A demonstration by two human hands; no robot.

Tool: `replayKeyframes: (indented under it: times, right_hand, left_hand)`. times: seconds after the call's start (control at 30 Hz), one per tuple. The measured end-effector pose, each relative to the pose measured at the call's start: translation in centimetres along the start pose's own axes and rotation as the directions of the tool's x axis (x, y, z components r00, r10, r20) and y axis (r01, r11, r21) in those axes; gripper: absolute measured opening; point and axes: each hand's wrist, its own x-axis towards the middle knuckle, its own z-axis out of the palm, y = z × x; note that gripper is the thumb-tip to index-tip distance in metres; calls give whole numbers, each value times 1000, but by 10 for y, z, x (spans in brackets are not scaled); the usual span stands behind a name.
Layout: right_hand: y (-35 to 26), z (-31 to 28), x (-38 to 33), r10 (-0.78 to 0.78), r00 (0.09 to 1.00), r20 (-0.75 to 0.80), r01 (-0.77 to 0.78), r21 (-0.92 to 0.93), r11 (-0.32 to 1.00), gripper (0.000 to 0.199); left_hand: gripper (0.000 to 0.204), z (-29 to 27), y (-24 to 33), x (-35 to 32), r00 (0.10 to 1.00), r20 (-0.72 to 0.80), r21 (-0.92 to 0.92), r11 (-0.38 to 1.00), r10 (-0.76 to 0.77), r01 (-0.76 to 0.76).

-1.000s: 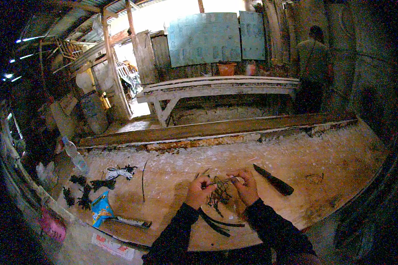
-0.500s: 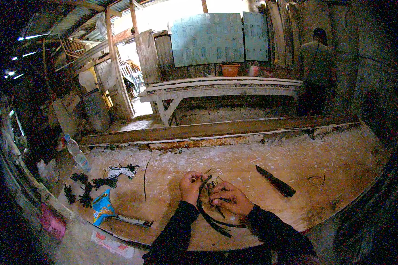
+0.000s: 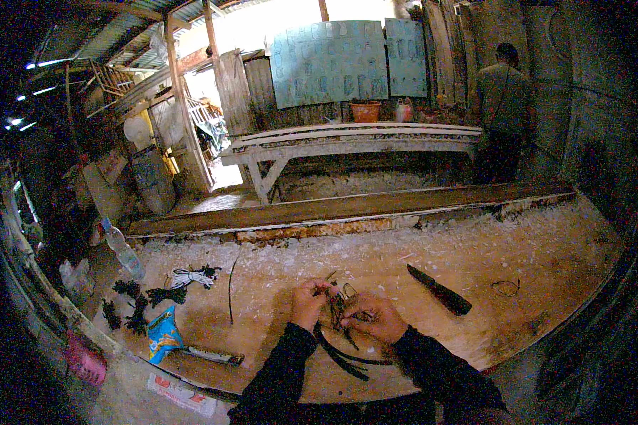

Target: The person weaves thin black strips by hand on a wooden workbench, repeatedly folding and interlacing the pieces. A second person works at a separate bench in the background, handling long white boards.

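Head view shows knife (image 3: 439, 290) near right hand (image 3: 377, 319), blue packet (image 3: 164, 337) farther left.

My right hand (image 3: 377, 319) could pass far across the tabletop (image 3: 319, 255). The dark knife (image 3: 443, 292) obstructs its right, black strips (image 3: 348, 367) its near side.

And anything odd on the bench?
Mostly the brown wooden tabletop: whitish residue litters its far side, looking spilled or worn. Also, a shiny blue packet lies beside bundled black cords, seemingly unrelated to them.
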Motion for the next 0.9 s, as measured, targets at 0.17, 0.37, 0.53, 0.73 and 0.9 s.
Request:
replayKeyframes:
  times: [0.17, 0.37, 0.53, 0.73, 0.9]
  right_hand:
    - [7, -2, -2, 162, 964, -212, -165, 4, 986, 8]
    - [20, -6, 0, 86, 916, -392, -95, -3, 995, 5]
    - [27, -8, -1, 43, 905, -423, -113, -140, 984, 9]
    - [41, -10, 0, 7, 871, -491, -105, -173, 979, 10]
    - [43, -13, -1, 205, 844, -495, -242, -11, 970, 11]
  left_hand:
    - [10, 1, -4, -2, 992, 123, 11, 1000, -14, 13]
    - [17, 9, 7, -10, 950, 310, 131, 991, -33, -9]
    - [15, 17, 18, -15, 892, 451, 84, 994, 28, -74]
    - [16, 20, 26, -22, 787, 617, -16, 1000, 31, -27]
    - [17, 29, 28, -27, 776, 623, 58, 983, 99, -172]
